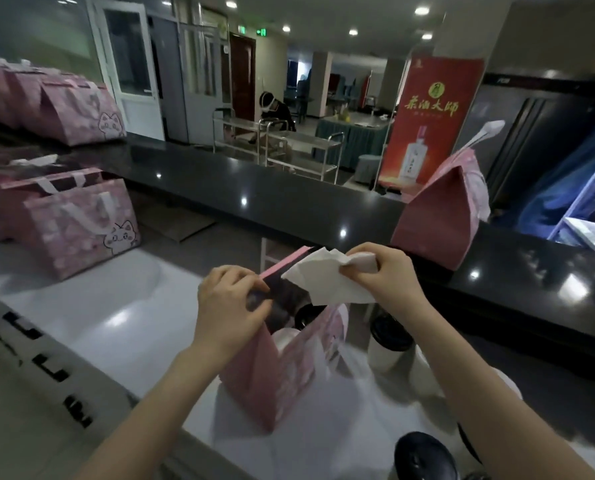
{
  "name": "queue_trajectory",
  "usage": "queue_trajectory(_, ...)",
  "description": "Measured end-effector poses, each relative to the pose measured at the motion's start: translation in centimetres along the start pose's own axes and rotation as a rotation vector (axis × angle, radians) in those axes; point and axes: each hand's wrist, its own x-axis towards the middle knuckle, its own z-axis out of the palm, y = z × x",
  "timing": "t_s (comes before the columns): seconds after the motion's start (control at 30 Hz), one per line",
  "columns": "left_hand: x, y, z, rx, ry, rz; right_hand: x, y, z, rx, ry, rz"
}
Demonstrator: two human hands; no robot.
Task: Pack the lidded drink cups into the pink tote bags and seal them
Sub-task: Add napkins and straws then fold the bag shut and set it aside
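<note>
A pink tote bag (271, 379) stands open on the white counter in front of me. Inside it I see a black-lidded cup (308, 315) and a white lid (285, 336). My left hand (228, 301) pinches the bag's near top edge. My right hand (380, 271) grips the bag's white handle strap (327, 280), lifted above the opening. A white cup with a black lid (389, 344) stands on the counter just right of the bag. Another black lid (425, 455) shows at the bottom edge.
Closed pink totes with a cat print sit at the left (81, 226) and on the raised black ledge (77, 112). One more pink tote (441, 213) stands on the black ledge (254, 188) at the right. A red banner (431, 123) stands behind it.
</note>
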Motion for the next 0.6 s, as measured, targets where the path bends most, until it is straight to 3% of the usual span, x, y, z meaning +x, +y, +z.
queue_trajectory(0.13,-0.5,-2.9,0.7,0.008,-0.198,-0.090,2.2,-0.8,3.7,-0.017,-0.057,0.025)
queue_trajectory(0.27,-0.9,-4.3,0.3,-0.330,-0.346,-0.242,3.4,-0.9,6.5,-0.121,-0.351,0.115)
queue_trajectory(0.37,-1.0,-5.1,0.1,-0.491,-0.390,-0.233,3.5,-0.5,8.2,-0.205,-0.520,0.138)
queue_trajectory(0.6,-0.9,-5.6,0.8,-0.572,-0.392,-0.171,4.3,2.3,11.4,-0.558,-0.615,0.224)
